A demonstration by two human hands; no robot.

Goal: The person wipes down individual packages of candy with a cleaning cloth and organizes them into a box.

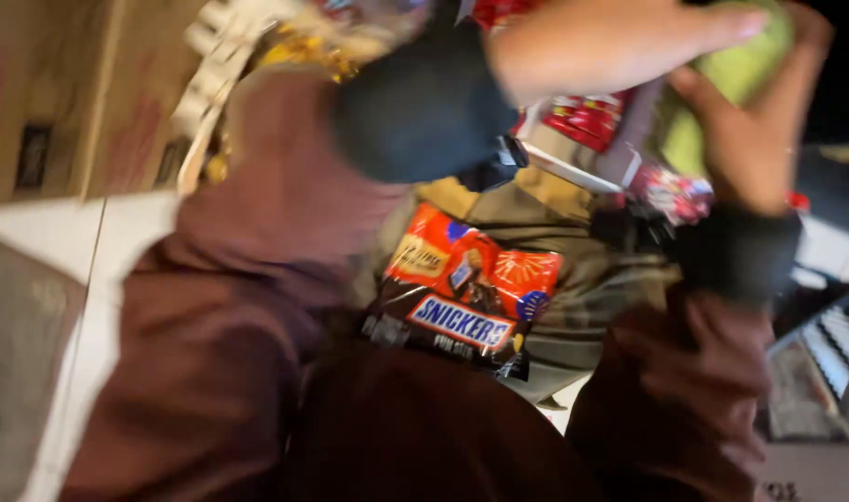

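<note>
The right hand (755, 139) closes around a green pack (736, 79) — above the candy bag (466, 293). The left hand (620, 42) lies flat, fingers stretched, touching the pack's top — just left of it.

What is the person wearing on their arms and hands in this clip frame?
Both arms are in loose maroon long sleeves: left sleeve, right sleeve. Each wrist carries a dark, near-black band or cuff, the left broad and rounded, the right narrower. The left hand and right hand are bare, with no gloves and no rings visible. Motion blur hides finer detail.
</note>
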